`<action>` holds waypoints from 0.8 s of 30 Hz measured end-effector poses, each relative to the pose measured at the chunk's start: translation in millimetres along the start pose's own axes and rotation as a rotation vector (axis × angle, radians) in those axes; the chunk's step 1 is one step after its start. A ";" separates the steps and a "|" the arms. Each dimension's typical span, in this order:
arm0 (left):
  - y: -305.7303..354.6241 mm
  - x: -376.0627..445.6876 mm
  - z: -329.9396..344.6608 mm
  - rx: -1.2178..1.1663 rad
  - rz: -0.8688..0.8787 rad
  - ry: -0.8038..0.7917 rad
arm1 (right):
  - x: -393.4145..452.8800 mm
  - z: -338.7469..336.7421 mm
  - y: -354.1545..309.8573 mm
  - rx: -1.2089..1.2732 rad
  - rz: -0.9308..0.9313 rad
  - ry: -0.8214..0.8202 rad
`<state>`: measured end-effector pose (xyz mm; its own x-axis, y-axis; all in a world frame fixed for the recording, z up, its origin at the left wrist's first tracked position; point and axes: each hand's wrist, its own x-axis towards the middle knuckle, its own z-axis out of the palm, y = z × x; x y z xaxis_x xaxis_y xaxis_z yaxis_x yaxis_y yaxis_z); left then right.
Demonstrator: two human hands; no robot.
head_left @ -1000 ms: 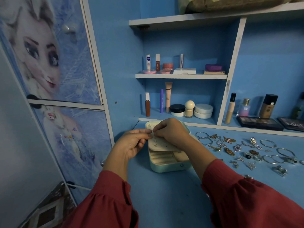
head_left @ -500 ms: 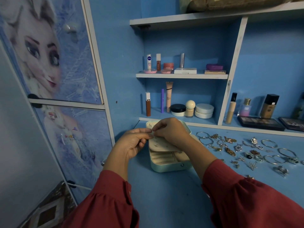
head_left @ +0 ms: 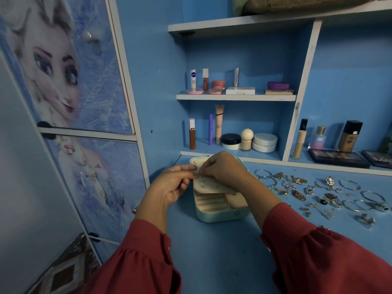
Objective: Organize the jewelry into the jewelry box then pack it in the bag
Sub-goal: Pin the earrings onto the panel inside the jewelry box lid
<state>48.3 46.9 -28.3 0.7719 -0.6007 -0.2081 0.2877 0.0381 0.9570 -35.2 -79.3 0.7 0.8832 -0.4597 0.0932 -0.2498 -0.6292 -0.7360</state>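
A mint green jewelry box (head_left: 220,215) stands open on the blue table (head_left: 222,251), its cream ring rolls showing. A cream earring panel (head_left: 212,186) is raised over the box with small studs in it. My left hand (head_left: 171,187) and my right hand (head_left: 222,168) meet at the panel's upper left edge, fingertips pinching there. What sits between the fingertips is too small to make out. Loose jewelry (head_left: 314,192), bangles, rings and pendants, lies spread on the table to the right of the box.
Cosmetics fill the shelves behind the box: tubes, jars (head_left: 264,142), bottles (head_left: 350,135) and dark palettes (head_left: 337,158) at the right. A cupboard door with a cartoon print (head_left: 70,81) stands at the left. A bag is not in view.
Both hands stay at the earring panel's upper left edge with only slight finger shifts. The box and the loose jewelry have not moved.
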 end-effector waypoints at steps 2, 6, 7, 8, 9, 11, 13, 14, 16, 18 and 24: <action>-0.1 0.0 -0.3 0.002 -0.002 0.001 | -1.1 -3.2 0.6 0.021 0.007 -0.023; 0.2 0.0 -0.5 0.007 -0.004 0.002 | 0.5 -2.8 0.1 -0.022 -0.002 -0.009; 0.3 0.1 -0.4 0.006 -0.005 0.004 | 0.8 -1.8 -0.2 -0.033 -0.004 0.003; 0.3 0.2 -0.5 0.005 -0.006 0.005 | 0.9 -0.8 0.0 -0.042 -0.003 0.013; 0.2 0.3 -0.6 0.004 -0.007 0.006 | 1.0 0.0 0.2 -0.053 -0.002 0.018; 0.1 0.7 -0.7 0.008 -0.006 0.005 | 1.2 1.2 0.1 -0.085 0.001 0.016; -0.1 0.9 -0.7 0.009 -0.004 0.006 | 1.4 1.8 -0.2 -0.112 -0.002 0.013; -0.2 1.2 -0.6 0.008 -0.004 0.006 | 1.4 2.0 0.0 -0.120 -0.007 0.013; -0.5 1.3 -0.6 0.006 -0.004 0.006 | 0.7 1.7 0.6 -0.120 -0.025 0.009; -0.6 1.2 -0.4 0.001 -0.005 0.005 | 0.4 0.4 1.1 -0.102 -0.035 -0.003; -0.7 1.7 -0.5 -0.004 0.000 0.009 | 0.7 0.5 0.0 -0.130 -0.051 -0.015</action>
<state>49.7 46.2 -29.4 0.7767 -0.5937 -0.2104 0.2906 0.0414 0.9560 -34.4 -79.3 0.4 0.9015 -0.4164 0.1177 -0.2530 -0.7279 -0.6374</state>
